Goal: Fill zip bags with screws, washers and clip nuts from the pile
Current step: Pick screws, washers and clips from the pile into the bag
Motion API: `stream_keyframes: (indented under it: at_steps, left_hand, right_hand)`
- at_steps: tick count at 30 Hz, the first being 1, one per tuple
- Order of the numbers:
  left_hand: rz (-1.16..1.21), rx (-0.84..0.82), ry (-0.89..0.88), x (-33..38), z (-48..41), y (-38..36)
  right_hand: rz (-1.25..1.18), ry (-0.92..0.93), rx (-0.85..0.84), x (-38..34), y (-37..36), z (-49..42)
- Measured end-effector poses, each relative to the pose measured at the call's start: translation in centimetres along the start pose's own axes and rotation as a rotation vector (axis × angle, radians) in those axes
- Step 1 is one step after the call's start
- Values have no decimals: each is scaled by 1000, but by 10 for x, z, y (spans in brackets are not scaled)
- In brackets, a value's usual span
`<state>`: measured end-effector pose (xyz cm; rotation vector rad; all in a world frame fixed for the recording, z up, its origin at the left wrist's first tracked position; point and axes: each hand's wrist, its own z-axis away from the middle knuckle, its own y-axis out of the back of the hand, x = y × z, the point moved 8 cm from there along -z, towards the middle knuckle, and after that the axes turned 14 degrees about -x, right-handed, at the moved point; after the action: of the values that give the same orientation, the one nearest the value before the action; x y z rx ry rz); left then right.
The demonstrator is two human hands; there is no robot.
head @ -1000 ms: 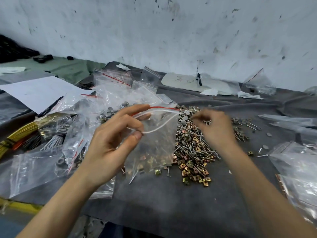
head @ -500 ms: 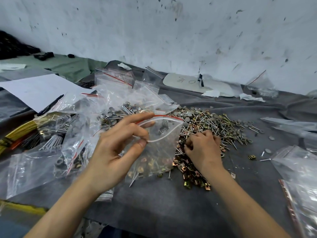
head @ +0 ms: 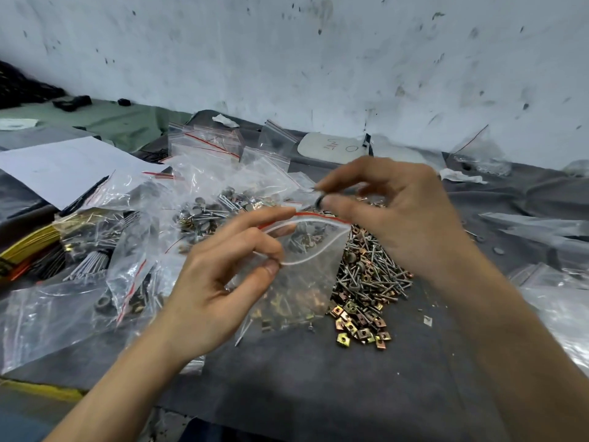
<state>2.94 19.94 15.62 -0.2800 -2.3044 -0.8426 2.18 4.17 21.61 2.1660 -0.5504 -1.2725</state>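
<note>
**Two hands hold a zip bag open beside a pile of small hardware**

The view looks down from head height. A person's two bare forearms reach in over a desk covered in dark grey cloth.

The left hand grasps a clear zip bag by its red-striped mouth. The thumb pinches the near lip against a finger, and the index finger stretches along the far lip, so the mouth gapes in an oval. The bag hangs down to the cloth. A few brass-coloured clips and thin screws show through its lower part.

The right hand is just above and behind the bag's mouth. Its thumb and index finger pinch a small dark washer, and the other fingers curl loosely.

The pile lies on the cloth just right of the bag, partly under the right hand. It is a tangle of long grey screws and round washers, with square brass-coloured clip nuts along its near edge.

To the left lies a heap of filled bags, with a yellow bundle and a white sheet of paper beyond it. Flat clear bags lie at the right. At the back, a pale card with handwriting rests below a scuffed white wall.
</note>
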Motion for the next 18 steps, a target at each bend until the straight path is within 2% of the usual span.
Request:
stream_keyframes:
  at_steps: [2, 4, 6, 8, 10, 12, 18]
  left_hand:
    - [8, -5, -11, 2, -1, -2]
    - [30, 1, -25, 3, -2, -2]
    - [51, 7, -28, 2, -2, -2]
    - [42, 7, -24, 1, -1, -1]
    - [29, -1, -21, 2, -1, -1]
    - [25, -5, -31, 4, -1, 1]
    - [12, -22, -21, 4, 1, 1]
  right_hand:
    - [82, -38, -50, 5, -1, 1]
    - [-8, -92, 97, 29, 18, 5]
    - [14, -249, 244, 71, 32, 11]
    - [131, -522, 168, 124, 17, 17]
    - [251, -697, 19, 164, -12, 28]
    - [323, -704, -12, 182, -30, 34]
    - [314, -636, 179, 179, -29, 38]
